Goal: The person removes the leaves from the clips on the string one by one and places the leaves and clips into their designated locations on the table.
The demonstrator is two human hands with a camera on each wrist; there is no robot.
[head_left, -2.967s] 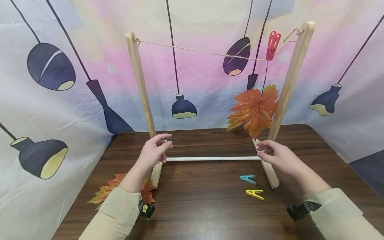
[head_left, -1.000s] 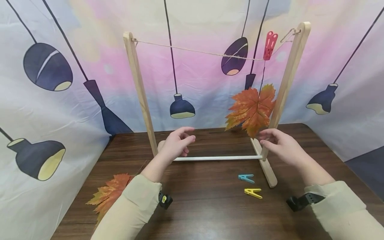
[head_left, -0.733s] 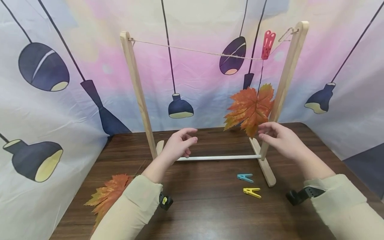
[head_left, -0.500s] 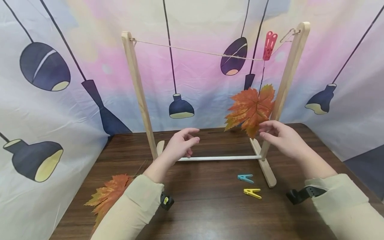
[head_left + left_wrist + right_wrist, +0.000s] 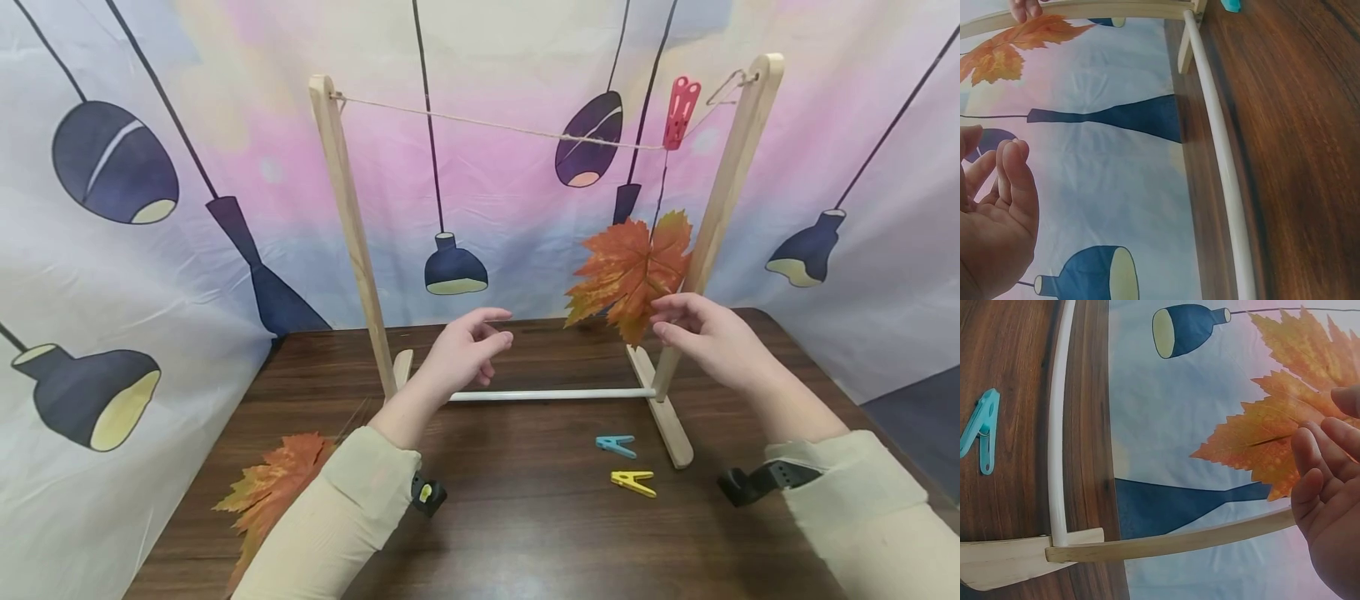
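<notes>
An orange maple leaf (image 5: pixel 628 271) hangs by its thin stem from a red clothespin (image 5: pixel 681 115), which is clipped to a string (image 5: pixel 495 127) strung between two wooden posts. At the leaf's lower right edge is my right hand (image 5: pixel 712 337), fingers loosely bent and nothing gripped; its fingertips overlap the leaf in the right wrist view. My left hand (image 5: pixel 468 354) hovers above the white rod (image 5: pixel 555 395), fingers relaxed and holding nothing. Behind my left forearm, a second orange leaf (image 5: pixel 281 475) lies on the table, partly hidden by the sleeve.
A blue clothespin (image 5: pixel 616 446) and a yellow clothespin (image 5: pixel 633 482) lie on the dark wooden table (image 5: pixel 525 517) before the frame. The left post (image 5: pixel 352 225) and right post (image 5: pixel 731 192) stand on wooden feet. A cloth with printed lamps (image 5: pixel 456 265) hangs behind.
My left hand has moved right and up from beside the left post to over the rod. My right hand has risen from the right end of the rod to the hanging leaf's edge.
</notes>
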